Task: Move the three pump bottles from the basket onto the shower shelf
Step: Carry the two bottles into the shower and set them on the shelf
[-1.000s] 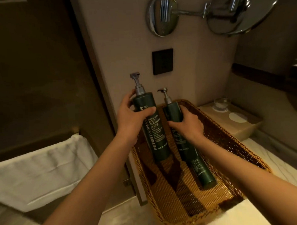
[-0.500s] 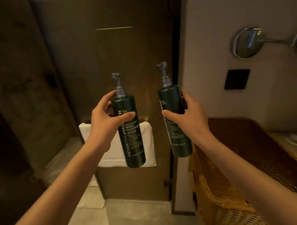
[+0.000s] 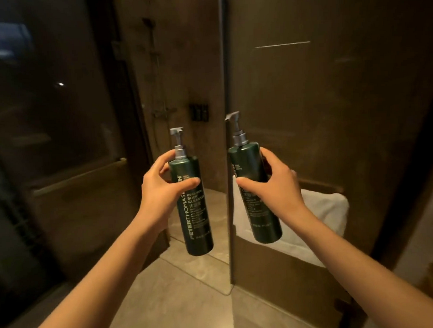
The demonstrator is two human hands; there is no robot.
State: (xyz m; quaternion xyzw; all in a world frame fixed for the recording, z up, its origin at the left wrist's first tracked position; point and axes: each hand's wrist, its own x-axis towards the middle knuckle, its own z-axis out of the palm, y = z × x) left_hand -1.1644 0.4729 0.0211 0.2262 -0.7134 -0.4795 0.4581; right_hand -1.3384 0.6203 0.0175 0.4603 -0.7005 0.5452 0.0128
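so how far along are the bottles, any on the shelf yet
None placed yet as far as this view shows. In hand: the left hand holds one green pump bottle and the right hand another, both upright at the glass shower door. Left: set both on the shelf, then fetch the third, which is out of view.

The two dark green pump bottles are carried in the air, not set on any surface. Below them a beige tiled floor [image 3: 166, 297] is seen, running into the shower stall. A glass door [image 3: 307, 110] stands on it, and a white towel [image 3: 322, 216] is hung behind the glass.
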